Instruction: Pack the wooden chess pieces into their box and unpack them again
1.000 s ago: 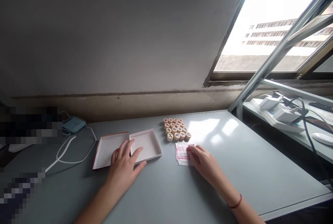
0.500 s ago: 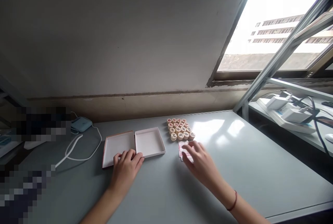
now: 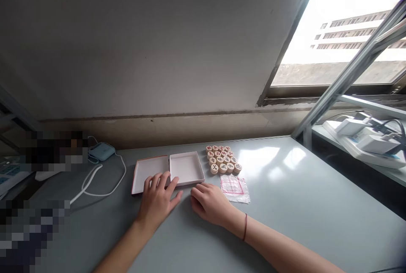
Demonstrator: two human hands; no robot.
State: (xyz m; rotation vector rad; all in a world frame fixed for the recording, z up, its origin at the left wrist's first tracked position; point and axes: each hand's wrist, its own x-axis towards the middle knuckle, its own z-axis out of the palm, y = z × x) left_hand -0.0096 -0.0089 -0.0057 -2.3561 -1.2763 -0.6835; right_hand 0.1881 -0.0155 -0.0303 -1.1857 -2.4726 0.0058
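My left hand [image 3: 160, 197] has its fingers spread over the near edges of two shallow box halves standing side by side. The left box half [image 3: 149, 169] has a reddish-brown outer rim and a pale inside. The other box half [image 3: 186, 167] is white inside. My right hand [image 3: 211, 203] is closed, its fingers curled by the near right corner of the white half; whatever may be in them is hidden. Behind it, Chinese chess pieces [image 3: 223, 159] with red and black characters stand stacked in rows. A folded, thin plastic chessboard sheet [image 3: 234, 188] with red lines lies beside my right wrist.
A light-blue device [image 3: 102, 151] and a white cable [image 3: 95, 193] lie at the left on the grey table [image 3: 304, 205]. A metal frame post [image 3: 336, 89] rises at the right, by a shelf with a power strip [image 3: 358, 137] and plugs.
My right hand has moved left from the plastic sheet to near the white box half, its fingers now curled. My left hand's fingers have spread. The view has shifted slightly.
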